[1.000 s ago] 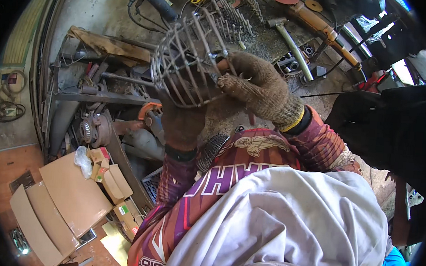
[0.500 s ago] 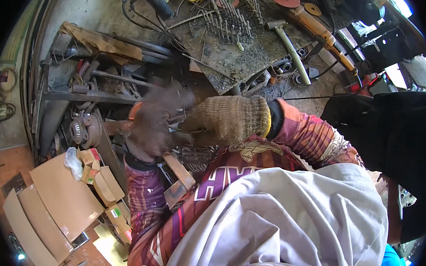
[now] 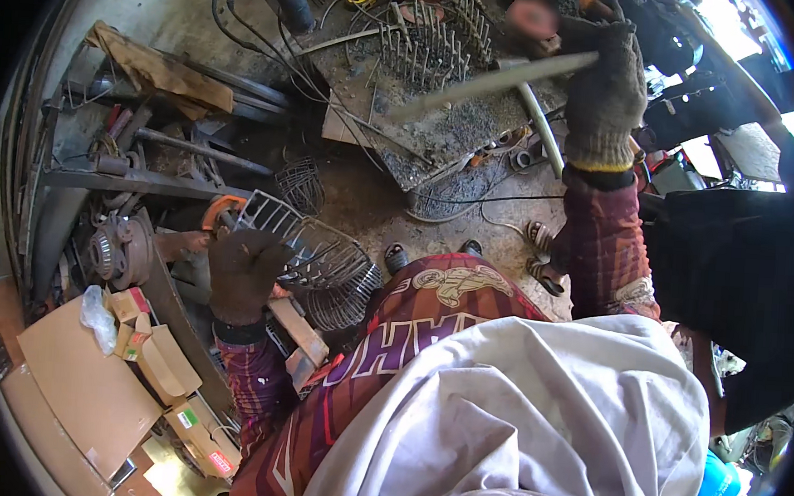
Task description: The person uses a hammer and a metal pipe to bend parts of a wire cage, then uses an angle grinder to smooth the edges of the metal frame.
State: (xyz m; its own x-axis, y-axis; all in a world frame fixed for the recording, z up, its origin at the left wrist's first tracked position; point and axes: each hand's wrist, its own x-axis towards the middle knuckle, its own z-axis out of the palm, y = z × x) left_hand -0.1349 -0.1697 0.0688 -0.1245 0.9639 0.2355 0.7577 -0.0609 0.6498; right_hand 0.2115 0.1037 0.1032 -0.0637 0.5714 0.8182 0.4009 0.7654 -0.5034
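Observation:
My left hand (image 3: 248,275), in a dark knit glove, closes over the end of a metal wire basket (image 3: 311,243). An orange piece (image 3: 224,212) sits just beyond that hand. My right hand (image 3: 610,102), also gloved, is raised over the right side of the workbench (image 3: 359,123). From its curled fingers a long pale bar (image 3: 498,86), smeared by motion, slants left across the bench. A blurred red disc (image 3: 532,18) is close by; whether the hand touches its tool is hidden. Beneath the bar lies a hammer, its pale handle (image 3: 542,130) showing.
Upright metal pins (image 3: 437,41) crowd the bench among dark grit. More wire baskets (image 3: 344,299) stand below my left hand. A steel rack with pipes (image 3: 207,150) is at the left, above cardboard boxes (image 3: 89,384). Cables cross the floor; sandalled feet (image 3: 542,257) show at right.
My hands were together near the basket. The right has swung up and right over the bench with the bar. The left has moved slightly down and left, uncovering the basket.

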